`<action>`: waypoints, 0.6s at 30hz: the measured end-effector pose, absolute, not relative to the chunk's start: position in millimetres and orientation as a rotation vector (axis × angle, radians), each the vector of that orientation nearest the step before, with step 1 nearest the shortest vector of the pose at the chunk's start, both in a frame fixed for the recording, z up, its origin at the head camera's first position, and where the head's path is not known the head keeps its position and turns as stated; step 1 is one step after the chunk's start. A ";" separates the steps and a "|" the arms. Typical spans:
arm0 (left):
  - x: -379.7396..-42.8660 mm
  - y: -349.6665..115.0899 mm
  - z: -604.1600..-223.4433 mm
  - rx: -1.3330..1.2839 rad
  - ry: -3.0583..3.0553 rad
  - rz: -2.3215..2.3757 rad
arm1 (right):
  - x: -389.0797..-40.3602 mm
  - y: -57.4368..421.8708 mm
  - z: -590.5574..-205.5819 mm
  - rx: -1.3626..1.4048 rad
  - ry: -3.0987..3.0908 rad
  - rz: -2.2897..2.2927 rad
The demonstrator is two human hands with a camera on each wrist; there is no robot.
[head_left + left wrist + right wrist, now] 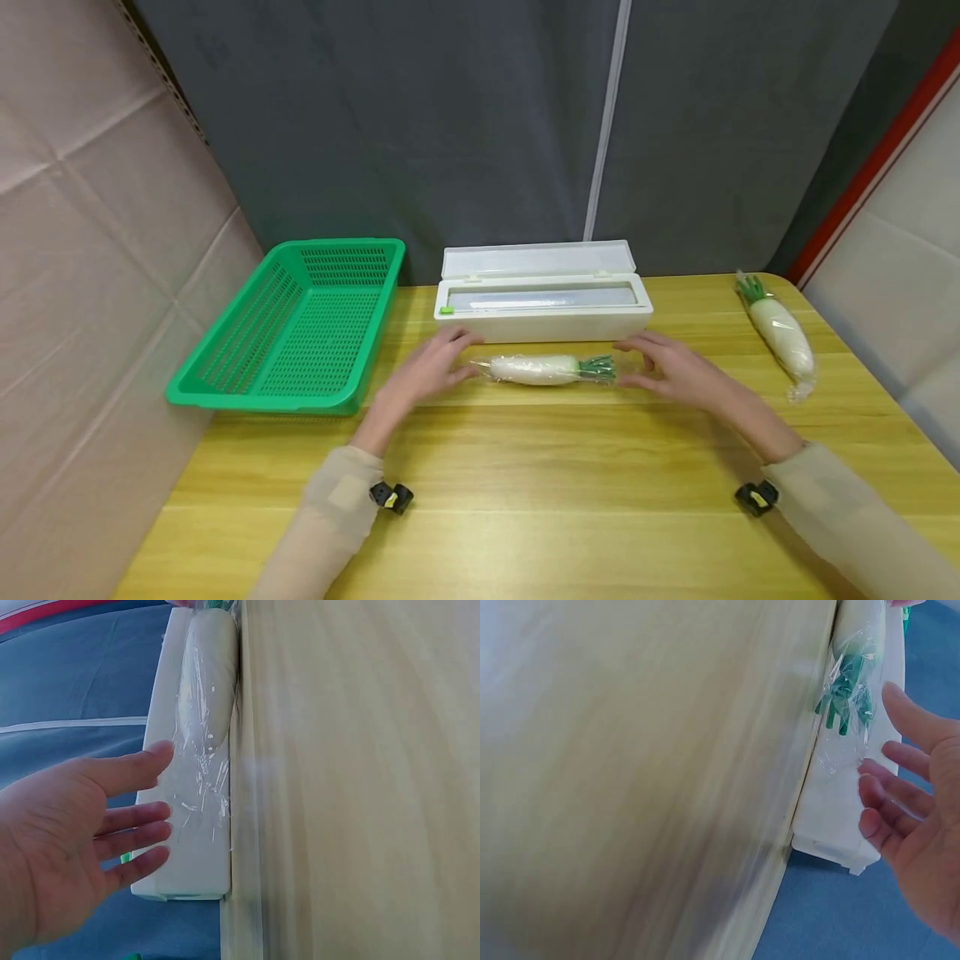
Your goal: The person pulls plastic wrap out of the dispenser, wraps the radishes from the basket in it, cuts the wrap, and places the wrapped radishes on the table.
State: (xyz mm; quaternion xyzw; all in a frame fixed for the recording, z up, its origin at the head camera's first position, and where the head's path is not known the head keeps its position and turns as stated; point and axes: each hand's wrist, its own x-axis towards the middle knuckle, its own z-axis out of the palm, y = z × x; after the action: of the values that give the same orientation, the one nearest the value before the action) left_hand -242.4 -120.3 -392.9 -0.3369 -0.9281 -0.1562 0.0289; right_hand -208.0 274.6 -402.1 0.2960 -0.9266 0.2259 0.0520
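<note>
A white radish (534, 369) with cut green stems, wrapped in clear plastic film, lies crosswise on the table in front of a white film dispenser box (543, 326). At its tapered left end is my left hand (433, 367), thumb and fingers apart with nothing between them. My right hand (678, 371) stands at the stem end, its fingers loosely bent and holding nothing. In the left wrist view loose film (202, 784) trails off the radish's tip beside my fingers. The right wrist view shows the green stems (847, 686) under film near my thumb.
To the left stands a green perforated basket (360, 398). The dispenser's clear lid (536, 260) is raised at the back. Another film-wrapped white radish (783, 333) lies at the table's right side. A dark grey cloth (412, 125) hangs behind the wooden table (555, 500).
</note>
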 end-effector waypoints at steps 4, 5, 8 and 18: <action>-243.5 -114.5 -394.9 -1.048 -2.967 -0.472 | -213.6 268.8 -405.8 0.909 -2.884 0.682; -244.0 -113.1 -395.2 -1.051 -2.989 -0.472 | -214.5 267.7 -406.3 0.916 -2.895 0.678; -244.7 -110.7 -395.6 -1.056 -3.042 -0.481 | -216.2 265.1 -407.1 0.936 -2.924 0.663; -249.7 -108.4 -397.8 -1.072 -3.093 -0.469 | -220.2 262.6 -407.2 0.959 -2.967 0.659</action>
State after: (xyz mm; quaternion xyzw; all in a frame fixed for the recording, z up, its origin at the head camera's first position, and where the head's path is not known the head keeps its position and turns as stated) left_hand -249.7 -108.4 -397.8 -0.3231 -0.9321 -0.1413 -0.0826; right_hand -220.2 262.6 -407.2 0.3007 -0.9308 0.2068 -0.0228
